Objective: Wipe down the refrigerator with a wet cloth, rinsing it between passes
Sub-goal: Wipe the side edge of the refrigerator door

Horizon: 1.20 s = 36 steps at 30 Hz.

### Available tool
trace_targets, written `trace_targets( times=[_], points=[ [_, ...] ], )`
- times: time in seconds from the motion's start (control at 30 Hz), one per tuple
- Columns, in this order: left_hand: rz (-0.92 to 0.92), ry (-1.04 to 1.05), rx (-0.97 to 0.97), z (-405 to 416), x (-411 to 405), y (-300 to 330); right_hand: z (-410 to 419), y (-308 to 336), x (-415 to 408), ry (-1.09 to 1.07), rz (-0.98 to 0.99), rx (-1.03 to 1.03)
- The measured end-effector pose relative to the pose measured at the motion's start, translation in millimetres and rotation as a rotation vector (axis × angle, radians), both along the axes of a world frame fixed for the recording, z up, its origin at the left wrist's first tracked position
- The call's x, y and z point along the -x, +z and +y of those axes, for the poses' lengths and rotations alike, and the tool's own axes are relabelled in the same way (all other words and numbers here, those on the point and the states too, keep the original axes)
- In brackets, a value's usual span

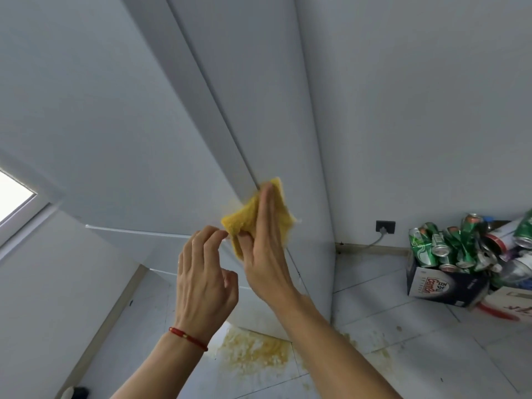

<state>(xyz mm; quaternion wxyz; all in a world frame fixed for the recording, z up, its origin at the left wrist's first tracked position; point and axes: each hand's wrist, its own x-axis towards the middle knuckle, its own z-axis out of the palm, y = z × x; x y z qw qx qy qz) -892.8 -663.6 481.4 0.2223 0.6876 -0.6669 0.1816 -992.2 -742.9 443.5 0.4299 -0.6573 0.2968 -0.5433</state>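
The white refrigerator (pixel 259 90) fills the middle of the view, seen from close up along its front corner. A yellow cloth (pixel 248 214) lies flat against the refrigerator near the seam between its panels. My right hand (pixel 266 246) presses the cloth against the surface with straight fingers, the thumb under the cloth's lower edge. My left hand (pixel 203 272) hovers just left of the cloth with loosely curled fingers, its fingertips close to the cloth's corner and holding nothing. A red string bracelet sits on the left wrist.
A cardboard box (pixel 443 286) heaped with crushed green cans stands on the floor at the right. A wall socket (pixel 385 226) with a grey cable is behind it. Yellowish stains (pixel 253 349) mark the tiled floor at the refrigerator's foot. A window (pixel 14 194) is at the left.
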Motion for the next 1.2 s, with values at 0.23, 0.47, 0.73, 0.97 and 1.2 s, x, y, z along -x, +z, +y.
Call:
trace_targets(
  times=[0.23, 0.47, 0.73, 0.97, 1.2],
  points=[
    [-0.073, -0.092, -0.018, -9, 15, -79, 18, -175, 10, -0.024, 0.245, -0.344],
    [0.011, -0.149, 0.293, -27, 3, -146, -6, -140, 10, 0.000, 0.108, 0.073],
    [0.199, -0.208, 0.556, -47, 2, -217, -38, -267, -1, -0.052, 0.136, 0.437],
    [0.051, -0.189, 0.692, -63, -1, -346, -29, -491, -12, -0.253, 0.151, 0.436],
    [0.023, -0.235, 0.664, -54, -10, -373, -31, -409, -6, -0.138, 0.074, 0.511]
  ],
)
